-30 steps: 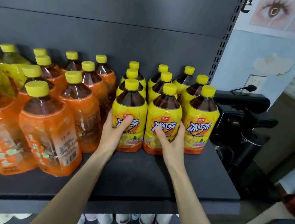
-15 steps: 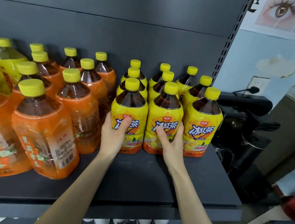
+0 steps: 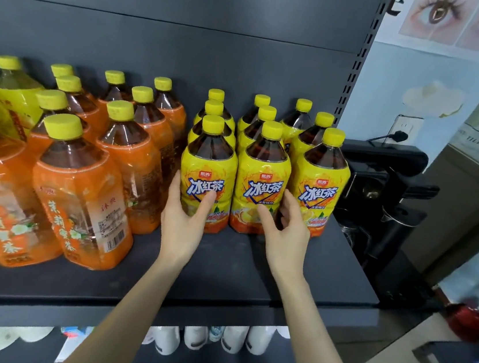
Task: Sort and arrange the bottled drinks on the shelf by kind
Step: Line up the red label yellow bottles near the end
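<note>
Shelf (image 3: 221, 269): left fingers (image 3: 175, 182) grasp front-left bottle (image 3: 209, 162), right fingers (image 3: 289, 207) middle bottle (image 3: 264, 169); orange bottles (image 3: 80, 192) beside.

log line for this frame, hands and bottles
left hand grips front-left yellow bottle | right hand grips front-middle yellow bottle | both upright on shelf | orange bottles grouped left

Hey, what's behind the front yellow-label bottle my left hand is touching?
Two more yellow-capped bottles line up behind the front bottle; only their caps and dark shoulders show. Their labels are mostly covered.
</note>
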